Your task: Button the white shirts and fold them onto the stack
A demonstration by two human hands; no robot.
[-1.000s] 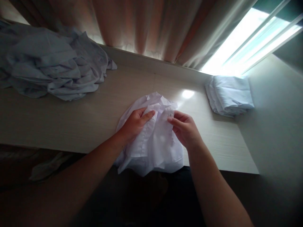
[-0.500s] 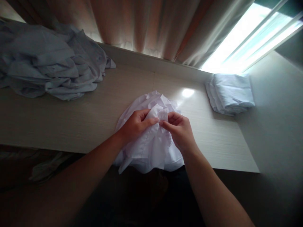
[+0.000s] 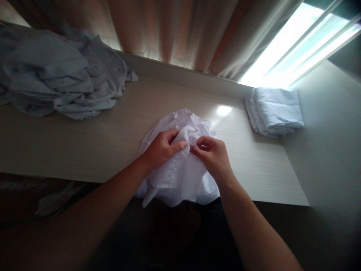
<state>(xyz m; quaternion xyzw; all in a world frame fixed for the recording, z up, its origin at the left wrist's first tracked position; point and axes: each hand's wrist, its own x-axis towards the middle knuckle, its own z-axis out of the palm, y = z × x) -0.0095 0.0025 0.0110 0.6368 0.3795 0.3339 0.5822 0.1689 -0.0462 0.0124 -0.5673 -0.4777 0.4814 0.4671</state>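
Note:
A white shirt-like garment (image 3: 175,173) lies bunched at the front edge of the pale table, its lower part hanging slightly over. My left hand (image 3: 165,148) grips a raised fold of it, thumb on top and fingers behind the cloth. Close beside, my right hand (image 3: 213,154) pinches the edge of the same fold between thumb and fingertips. A stitched strip runs down the cloth from between the hands. Whether a button sits under the fingertips I cannot tell.
A large heap of crumpled white garments (image 3: 56,75) rests at the back left of the table (image 3: 113,139). Folded white garments (image 3: 278,111) are stacked at the right, against the wall (image 3: 329,135). Curtains (image 3: 169,30) and a bright window (image 3: 296,45) are behind.
My right fingers have shifted slightly on the pinched edge, and the fold between the hands has bent a little. The left hand has hardly moved; the heap and the stack are unchanged.

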